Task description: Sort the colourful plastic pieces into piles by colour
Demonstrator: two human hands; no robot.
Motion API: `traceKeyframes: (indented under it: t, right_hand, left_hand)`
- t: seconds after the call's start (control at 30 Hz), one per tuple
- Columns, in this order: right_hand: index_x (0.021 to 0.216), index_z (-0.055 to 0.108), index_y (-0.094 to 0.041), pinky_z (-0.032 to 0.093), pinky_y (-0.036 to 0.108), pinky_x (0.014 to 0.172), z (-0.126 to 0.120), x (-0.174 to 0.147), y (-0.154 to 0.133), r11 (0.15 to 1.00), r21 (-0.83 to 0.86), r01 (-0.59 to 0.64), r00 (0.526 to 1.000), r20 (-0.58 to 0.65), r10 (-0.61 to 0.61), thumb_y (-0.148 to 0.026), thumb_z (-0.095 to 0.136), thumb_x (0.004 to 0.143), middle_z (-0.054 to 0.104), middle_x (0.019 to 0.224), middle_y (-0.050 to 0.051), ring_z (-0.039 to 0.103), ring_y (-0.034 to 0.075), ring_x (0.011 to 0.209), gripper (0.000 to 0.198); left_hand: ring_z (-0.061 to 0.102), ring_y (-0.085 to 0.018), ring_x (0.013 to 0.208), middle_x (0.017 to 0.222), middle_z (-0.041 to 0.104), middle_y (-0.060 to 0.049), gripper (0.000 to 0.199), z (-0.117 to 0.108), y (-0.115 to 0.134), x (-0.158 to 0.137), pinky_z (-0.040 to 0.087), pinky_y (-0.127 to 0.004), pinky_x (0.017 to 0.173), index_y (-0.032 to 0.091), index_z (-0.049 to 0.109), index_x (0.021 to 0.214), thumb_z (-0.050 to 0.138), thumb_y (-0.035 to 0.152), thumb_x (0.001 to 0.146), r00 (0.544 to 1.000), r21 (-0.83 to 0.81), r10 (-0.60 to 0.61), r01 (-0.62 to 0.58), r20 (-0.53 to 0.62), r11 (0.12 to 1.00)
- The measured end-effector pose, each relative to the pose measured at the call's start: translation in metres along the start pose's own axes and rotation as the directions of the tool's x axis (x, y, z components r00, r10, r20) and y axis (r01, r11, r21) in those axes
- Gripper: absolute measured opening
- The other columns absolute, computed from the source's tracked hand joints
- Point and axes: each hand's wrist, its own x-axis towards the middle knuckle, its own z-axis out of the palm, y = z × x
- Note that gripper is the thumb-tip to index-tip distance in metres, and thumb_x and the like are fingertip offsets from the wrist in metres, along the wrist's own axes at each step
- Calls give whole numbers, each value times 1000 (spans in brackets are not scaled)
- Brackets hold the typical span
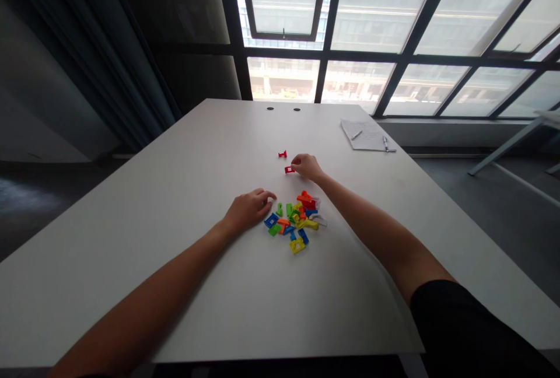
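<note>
White tabletop (245,314), bright windows (367,4) behind it, and out beyond the pile of coloured plastic pieces (296,218), here's the right hand (306,167), fingers narrow, pinching the right end of a red plastic frame piece (289,170), just on the near side of a second red piece (282,154)! Looks like moulded plastic: light, stiff, probably slick, thin bars perhaps the fragile bit. Outer edges seem the safest hold. Left hand (250,207), beside the pile: fingers loosely curled, nothing visibly held.

The right fingers (297,161) hide part of 1 red piece (288,170), and the paper (366,140) bears illegible writing (370,132).
</note>
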Motion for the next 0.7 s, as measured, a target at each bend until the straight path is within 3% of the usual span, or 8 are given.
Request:
traceKeyframes:
  t: [0.07, 0.2, 0.37, 0.53, 0.7]
  right_hand:
    - [90, 80, -17, 54, 28, 89, 7, 16, 2, 995, 57, -76, 997, -16, 77, -13, 75, 82, 81, 100, 10, 73, 21, 98, 10]
    - [94, 76, -14, 57, 25, 72, 22, 37, 3, 956, 222, -191, 980, -4, 197, -15, 75, 84, 80, 86, 10, 76, 18, 75, 10]
    - [101, 70, -13, 60, 22, 65, 36, 51, 4, 847, 456, -272, 954, 9, 301, -18, 75, 88, 79, 95, 12, 76, 16, 70, 14]
    - [99, 68, -14, 65, 23, 73, 37, 47, 12, 723, 640, -261, 953, 52, 298, -12, 73, 88, 77, 93, 8, 77, 15, 78, 13]
    - [94, 69, -14, 64, 26, 83, 24, 21, 23, 650, 728, -217, 970, 87, 226, -7, 71, 86, 76, 94, 7, 76, 14, 82, 11]
  left_hand:
    - [66, -18, 75, 101, 72, -1, 31, 0, 0, 0, 46, -29, 67, 32, 75, 117, 49, 40, 101, 1000, -5, 6, -6, 2, 1000]
    - [67, -18, 77, 100, 72, -1, 31, -1, -1, -1, 46, -28, 68, 32, 74, 118, 49, 39, 102, 1000, -11, 15, -15, 5, 1000]
    - [68, -18, 79, 102, 73, -1, 31, -1, -1, -1, 46, -29, 69, 31, 74, 119, 49, 39, 102, 1000, -3, 5, -5, 21, 1000]
    - [68, -18, 82, 105, 73, -1, 32, -3, 0, 0, 46, -28, 70, 31, 73, 121, 48, 38, 102, 999, 2, -1, 1, 43, 1000]
    - [67, -17, 81, 103, 73, 0, 32, -3, -1, 0, 46, -28, 70, 32, 73, 120, 48, 40, 101, 999, -9, -8, 8, 37, 1000]
